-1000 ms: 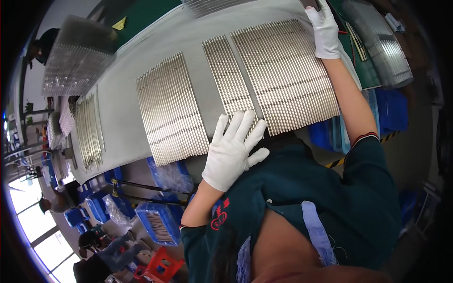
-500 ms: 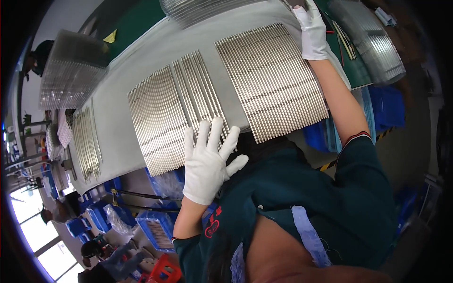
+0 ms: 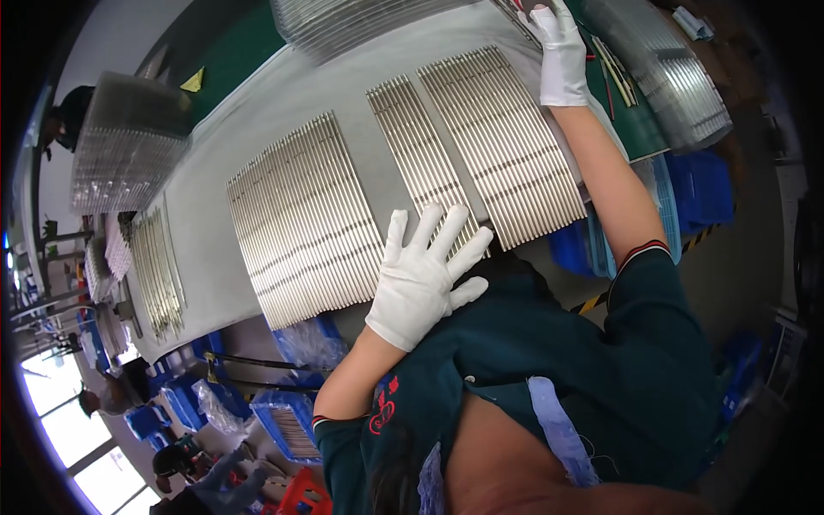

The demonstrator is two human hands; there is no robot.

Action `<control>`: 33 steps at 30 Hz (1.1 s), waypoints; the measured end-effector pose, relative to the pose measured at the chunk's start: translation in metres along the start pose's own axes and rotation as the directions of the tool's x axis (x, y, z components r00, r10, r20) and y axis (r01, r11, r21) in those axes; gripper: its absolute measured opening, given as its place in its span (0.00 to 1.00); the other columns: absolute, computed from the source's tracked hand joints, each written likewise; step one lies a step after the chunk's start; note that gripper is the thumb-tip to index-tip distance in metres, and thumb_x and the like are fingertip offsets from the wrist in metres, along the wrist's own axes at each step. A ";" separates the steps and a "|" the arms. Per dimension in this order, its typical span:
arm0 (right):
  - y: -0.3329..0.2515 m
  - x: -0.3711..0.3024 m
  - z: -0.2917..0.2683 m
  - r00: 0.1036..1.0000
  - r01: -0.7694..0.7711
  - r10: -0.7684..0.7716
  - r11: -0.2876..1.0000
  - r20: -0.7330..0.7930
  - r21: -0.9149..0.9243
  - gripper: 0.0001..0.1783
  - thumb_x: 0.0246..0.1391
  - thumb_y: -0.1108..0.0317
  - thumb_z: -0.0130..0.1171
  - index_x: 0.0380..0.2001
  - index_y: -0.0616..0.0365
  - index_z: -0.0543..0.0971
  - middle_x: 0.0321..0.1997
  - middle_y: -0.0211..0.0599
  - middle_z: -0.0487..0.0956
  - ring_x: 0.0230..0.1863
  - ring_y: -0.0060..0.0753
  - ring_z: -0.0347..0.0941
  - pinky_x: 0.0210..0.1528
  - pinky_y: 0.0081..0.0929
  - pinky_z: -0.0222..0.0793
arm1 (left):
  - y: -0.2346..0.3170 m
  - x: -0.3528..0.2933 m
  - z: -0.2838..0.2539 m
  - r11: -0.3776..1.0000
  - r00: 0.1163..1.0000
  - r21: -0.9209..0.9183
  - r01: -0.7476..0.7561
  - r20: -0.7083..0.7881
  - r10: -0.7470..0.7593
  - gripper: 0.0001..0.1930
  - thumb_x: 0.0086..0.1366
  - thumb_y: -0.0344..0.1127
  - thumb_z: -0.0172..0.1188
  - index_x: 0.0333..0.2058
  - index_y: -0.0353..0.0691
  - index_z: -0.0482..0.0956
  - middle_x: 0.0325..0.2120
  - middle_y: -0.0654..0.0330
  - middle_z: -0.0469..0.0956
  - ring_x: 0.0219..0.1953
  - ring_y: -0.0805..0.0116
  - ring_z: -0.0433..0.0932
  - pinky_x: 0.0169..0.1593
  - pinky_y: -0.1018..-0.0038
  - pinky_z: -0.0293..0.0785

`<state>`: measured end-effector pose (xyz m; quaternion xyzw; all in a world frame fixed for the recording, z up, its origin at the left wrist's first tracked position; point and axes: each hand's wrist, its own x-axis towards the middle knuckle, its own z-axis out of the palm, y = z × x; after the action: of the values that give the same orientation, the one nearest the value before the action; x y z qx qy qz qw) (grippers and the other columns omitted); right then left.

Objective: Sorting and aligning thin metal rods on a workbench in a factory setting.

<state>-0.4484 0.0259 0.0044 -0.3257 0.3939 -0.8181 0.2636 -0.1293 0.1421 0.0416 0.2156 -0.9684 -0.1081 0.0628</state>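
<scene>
My left hand point(image 3: 421, 287), in a white glove, has its fingers spread over the near ends of a narrow group of silvery metal rods point(image 3: 416, 137). A wider group of the same rods point(image 3: 300, 219) lies to its left, and another group point(image 3: 506, 142) to its right. All lie side by side on a pale cloth. At the top edge, beyond the right group, is my right hand point(image 3: 563, 60), gloved with a bare fingertip showing. Its fingers are bent at thin dark metal pieces point(image 3: 513, 21); what they grip is partly cut off.
Clear ribbed plastic trays stand at the far edge point(image 3: 343, 26), at left point(image 3: 129, 146) and at right point(image 3: 678, 86). Slender sticks point(image 3: 614, 69) lie on the green table by my right hand. More rods point(image 3: 156, 270) lie at left. Blue crates point(image 3: 287, 425) sit below the table.
My left hand has moved right. The earlier few middle rods have joined the left group, which is wider. A new narrow group stands apart from the right one, now smaller. My right hand barely moved.
</scene>
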 end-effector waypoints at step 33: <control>-0.020 -0.009 0.018 0.990 -0.142 0.136 0.947 0.040 0.288 0.29 0.63 0.71 0.55 0.66 0.63 0.63 0.49 0.38 0.77 0.45 0.29 0.77 0.48 0.25 0.76 | 0.007 0.017 -0.014 0.998 0.998 0.051 -0.039 0.055 0.036 0.33 0.59 0.56 0.64 0.60 0.49 0.72 0.59 0.56 0.69 0.62 0.57 0.67 0.68 0.49 0.56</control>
<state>-0.4334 0.0347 0.0266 -0.2630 0.2888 -0.8432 0.3695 -0.1451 0.1383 0.0580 0.1958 -0.9762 -0.0873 0.0327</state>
